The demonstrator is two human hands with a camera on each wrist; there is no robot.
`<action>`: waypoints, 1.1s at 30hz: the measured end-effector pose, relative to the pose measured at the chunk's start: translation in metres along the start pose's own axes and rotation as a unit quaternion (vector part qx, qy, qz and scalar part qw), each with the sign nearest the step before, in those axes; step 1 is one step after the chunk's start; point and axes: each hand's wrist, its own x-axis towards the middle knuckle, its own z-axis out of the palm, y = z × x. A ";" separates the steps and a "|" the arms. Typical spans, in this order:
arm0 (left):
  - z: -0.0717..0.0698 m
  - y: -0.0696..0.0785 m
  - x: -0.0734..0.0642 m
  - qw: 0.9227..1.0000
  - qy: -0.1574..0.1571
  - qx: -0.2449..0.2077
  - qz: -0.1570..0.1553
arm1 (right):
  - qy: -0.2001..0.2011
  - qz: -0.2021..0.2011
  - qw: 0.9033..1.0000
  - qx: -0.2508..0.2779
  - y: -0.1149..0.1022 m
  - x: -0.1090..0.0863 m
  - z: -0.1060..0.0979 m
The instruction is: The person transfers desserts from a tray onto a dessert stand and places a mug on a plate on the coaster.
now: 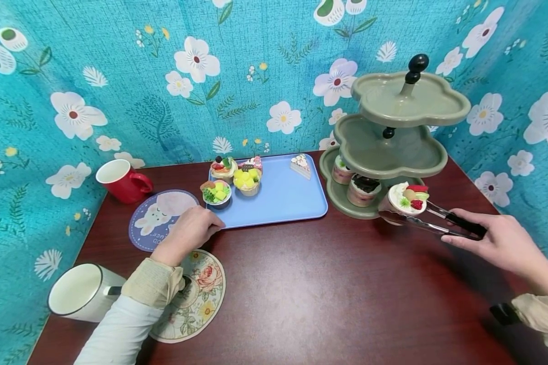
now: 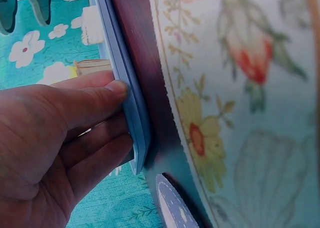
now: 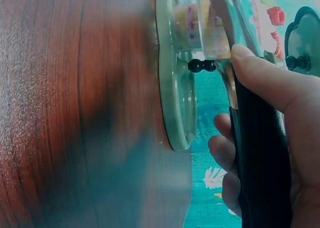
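My right hand (image 1: 507, 243) holds a pair of metal tongs (image 1: 467, 224) by their black handles. Between the tongs' tips is a dessert cup (image 1: 404, 203) topped with cream and fruit, at the front right of the stand's bottom tier. Two other dessert cups, one of them dark-topped (image 1: 364, 190), sit on that tier of the green three-tier stand (image 1: 404, 149). At the near left corner of the blue tray (image 1: 283, 200), my left hand (image 1: 189, 233) pinches the rim; the thumb (image 2: 116, 89) lies on the edge in the left wrist view.
Several toy cupcakes (image 1: 247, 181) cluster on the tray's left side, and a cake slice (image 1: 301, 166) lies near its back right. A red mug (image 1: 125, 182), rabbit mat (image 1: 152, 223), white mug (image 1: 79, 294) and floral round mat (image 1: 205, 299) occupy the left. Floral cloth (image 1: 265, 76) hangs behind.
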 end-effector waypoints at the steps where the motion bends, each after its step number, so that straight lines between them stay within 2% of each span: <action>1: 0.000 0.000 0.000 1.000 0.000 0.001 0.001 | -0.002 0.004 1.000 -0.003 0.001 0.000 0.000; 9: 0.000 0.000 0.000 1.000 0.005 0.001 0.005 | -0.010 0.030 0.999 -0.016 0.004 0.002 0.001; 19: 0.001 0.000 0.000 1.000 0.012 0.004 0.008 | 0.008 0.049 0.999 -0.013 0.005 0.006 0.004; 33: 0.001 0.000 0.000 1.000 0.006 -0.002 0.003 | -0.012 0.086 0.996 -0.016 0.010 0.014 0.011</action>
